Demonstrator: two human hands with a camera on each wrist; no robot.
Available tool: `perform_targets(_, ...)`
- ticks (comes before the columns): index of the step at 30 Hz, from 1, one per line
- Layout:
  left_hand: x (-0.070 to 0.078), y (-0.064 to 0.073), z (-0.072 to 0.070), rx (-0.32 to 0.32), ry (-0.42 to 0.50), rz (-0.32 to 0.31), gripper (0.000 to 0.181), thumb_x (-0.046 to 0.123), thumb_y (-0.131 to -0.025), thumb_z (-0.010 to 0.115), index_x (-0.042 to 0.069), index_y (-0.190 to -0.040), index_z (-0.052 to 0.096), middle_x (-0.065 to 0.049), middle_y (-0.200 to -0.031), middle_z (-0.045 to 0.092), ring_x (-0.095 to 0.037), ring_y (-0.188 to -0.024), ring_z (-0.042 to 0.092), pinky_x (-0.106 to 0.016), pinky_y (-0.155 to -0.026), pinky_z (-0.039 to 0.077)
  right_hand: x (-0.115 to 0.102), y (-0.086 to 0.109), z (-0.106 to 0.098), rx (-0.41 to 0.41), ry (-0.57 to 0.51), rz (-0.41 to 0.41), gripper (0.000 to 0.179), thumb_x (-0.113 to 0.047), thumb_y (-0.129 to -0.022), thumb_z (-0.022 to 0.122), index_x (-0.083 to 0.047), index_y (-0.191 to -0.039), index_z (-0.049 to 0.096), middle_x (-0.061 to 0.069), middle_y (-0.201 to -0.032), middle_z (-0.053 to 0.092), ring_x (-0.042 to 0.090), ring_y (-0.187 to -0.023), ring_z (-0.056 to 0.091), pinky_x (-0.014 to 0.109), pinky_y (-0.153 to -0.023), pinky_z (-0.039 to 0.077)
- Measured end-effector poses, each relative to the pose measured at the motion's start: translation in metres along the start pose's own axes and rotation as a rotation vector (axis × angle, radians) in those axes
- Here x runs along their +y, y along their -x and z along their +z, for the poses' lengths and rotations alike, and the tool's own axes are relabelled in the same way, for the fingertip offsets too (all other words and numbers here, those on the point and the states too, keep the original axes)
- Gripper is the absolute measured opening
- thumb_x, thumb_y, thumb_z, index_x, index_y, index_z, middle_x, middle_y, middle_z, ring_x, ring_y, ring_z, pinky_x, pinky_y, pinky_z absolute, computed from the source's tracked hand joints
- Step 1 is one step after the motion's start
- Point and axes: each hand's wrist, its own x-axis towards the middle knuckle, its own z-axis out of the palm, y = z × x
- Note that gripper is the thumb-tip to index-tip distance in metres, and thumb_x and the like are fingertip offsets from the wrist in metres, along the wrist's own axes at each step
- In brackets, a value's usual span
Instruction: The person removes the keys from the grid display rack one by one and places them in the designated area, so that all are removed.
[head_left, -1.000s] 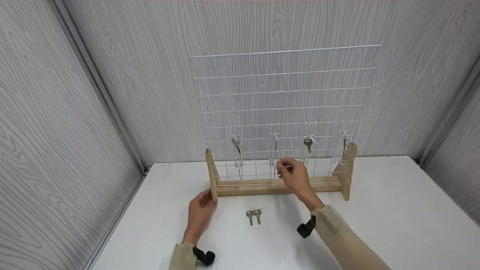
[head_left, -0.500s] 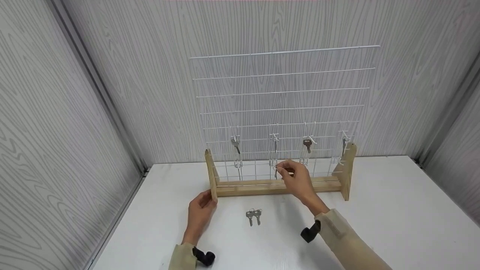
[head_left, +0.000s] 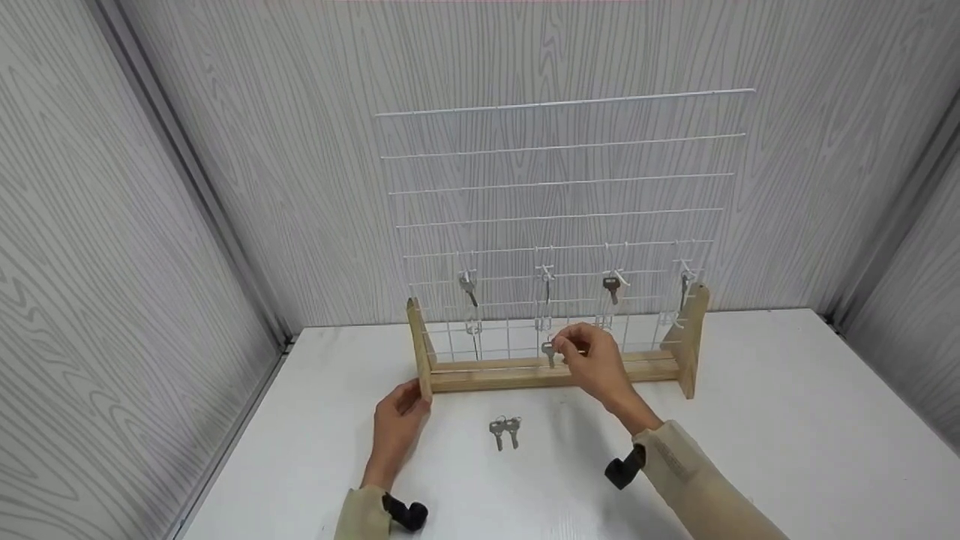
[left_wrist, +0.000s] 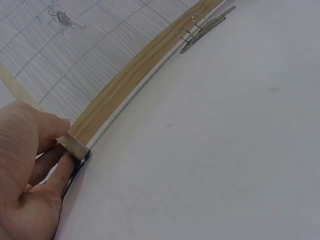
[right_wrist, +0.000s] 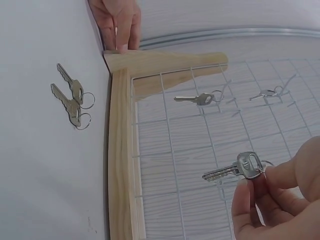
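My right hand (head_left: 596, 364) pinches a silver key (right_wrist: 247, 165) by its small ring, between thumb and fingers. In the head view the held key (head_left: 550, 351) hangs just in front of the wire grid, above the wooden crossbar. My left hand (head_left: 397, 427) grips the front left end of the wooden stand (head_left: 480, 381), and the left wrist view has the thumb (left_wrist: 52, 127) on top of that wooden end. Two more keys (head_left: 505, 433) with rings lie side by side on the white table, in front of the stand.
The white wire grid (head_left: 562, 182) rises upright from the stand. Several keys hang on its hooks, among them a brown-headed key (head_left: 612, 287) and a silver key (head_left: 469, 286) at upper left. Grained panels (head_left: 225, 150) enclose the table (head_left: 300, 427).
My right hand has shifted slightly down, and the key in it, hidden at first, now shows its flat face. The left hand keeps its place on the stand.
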Motion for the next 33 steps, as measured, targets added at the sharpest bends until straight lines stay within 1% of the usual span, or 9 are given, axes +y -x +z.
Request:
perform_targets(3, 0.000, 0.001, -0.001, 0.001, 0.001, -0.001, 0.042, 0.008, -0.103, 0.066, 0.001, -0.145, 0.062, -0.021, -0.146, 0.064, -0.037, -0.140, 0.060, -0.043, -0.114, 0.055, 0.001, 0.002, 0.001, -0.007, -0.010, 0.027, 0.011, -0.007, -0.106, 0.065, 0.002, -0.106, 0.073, 0.017, -0.104, 0.074, 0.013, -0.086, 0.066, 0.019, -0.071, 0.057)
perform_targets(6, 0.000, 0.001, -0.001, 0.002, 0.000, -0.005, 0.042, 0.008, -0.104, 0.066, 0.001, -0.145, 0.062, -0.021, -0.146, 0.064, -0.037, -0.140, 0.060, -0.043, -0.114, 0.056, 0.002, 0.003, 0.002, -0.020, -0.022, 0.048, 0.012, -0.006, -0.106, 0.065, 0.003, -0.106, 0.072, 0.018, -0.104, 0.074, 0.012, -0.085, 0.066, 0.019, -0.072, 0.058)
perform_targets(10, 0.001, 0.001, -0.001, 0.003, -0.004, -0.011, 0.042, 0.008, -0.104, 0.066, 0.002, -0.145, 0.062, -0.020, -0.146, 0.065, -0.037, -0.139, 0.061, -0.044, -0.114, 0.056, 0.005, 0.003, 0.003, -0.044, -0.009, 0.059, 0.011, -0.006, -0.105, 0.064, 0.001, -0.104, 0.073, 0.015, -0.100, 0.074, 0.014, -0.085, 0.067, 0.020, -0.072, 0.058)
perform_targets(15, 0.001, 0.002, -0.002, -0.001, 0.000, -0.010, 0.043, 0.008, -0.104, 0.065, 0.002, -0.146, 0.062, -0.020, -0.146, 0.065, -0.036, -0.139, 0.061, -0.047, -0.115, 0.054, 0.009, 0.004, 0.005, -0.059, 0.020, 0.073, 0.012, -0.009, -0.105, 0.066, -0.001, -0.102, 0.073, 0.012, -0.096, 0.072, 0.018, -0.083, 0.063, 0.022, -0.067, 0.053)
perform_targets(17, 0.001, 0.001, -0.002, 0.000, 0.006, -0.008, 0.043, 0.007, -0.103, 0.065, 0.002, -0.146, 0.062, -0.020, -0.145, 0.066, -0.036, -0.138, 0.061, -0.046, -0.115, 0.054, 0.012, 0.005, 0.006, -0.072, 0.017, 0.082, 0.012, -0.009, -0.105, 0.066, -0.001, -0.102, 0.073, 0.011, -0.096, 0.072, 0.019, -0.085, 0.064, 0.021, -0.067, 0.053)
perform_targets(25, 0.000, 0.002, 0.000, 0.003, -0.002, 0.000, 0.041, 0.007, -0.104, 0.064, 0.003, -0.145, 0.063, -0.019, -0.144, 0.067, -0.035, -0.138, 0.062, -0.046, -0.115, 0.054, 0.024, 0.009, 0.013, -0.114, 0.016, 0.114, 0.012, -0.008, -0.104, 0.067, 0.000, -0.098, 0.075, 0.012, -0.096, 0.074, 0.018, -0.084, 0.068, 0.020, -0.069, 0.057)
perform_targets(30, 0.000, 0.002, 0.000, 0.003, 0.002, 0.005, 0.042, 0.006, -0.104, 0.065, 0.002, -0.145, 0.062, -0.020, -0.144, 0.066, -0.036, -0.138, 0.061, -0.046, -0.116, 0.053, 0.029, 0.011, 0.018, -0.138, 0.006, 0.128, 0.012, -0.005, -0.103, 0.066, -0.002, -0.096, 0.075, 0.010, -0.096, 0.075, 0.024, -0.088, 0.072, 0.022, -0.071, 0.060)
perform_targets(33, 0.000, 0.001, 0.000, 0.002, 0.002, 0.004, 0.042, 0.005, -0.104, 0.064, 0.001, -0.145, 0.062, -0.020, -0.144, 0.066, -0.035, -0.138, 0.061, -0.045, -0.116, 0.053, 0.033, 0.012, 0.021, -0.159, 0.015, 0.125, 0.012, -0.006, -0.103, 0.067, -0.002, -0.095, 0.075, 0.010, -0.095, 0.075, 0.030, -0.091, 0.073, 0.024, -0.072, 0.062)
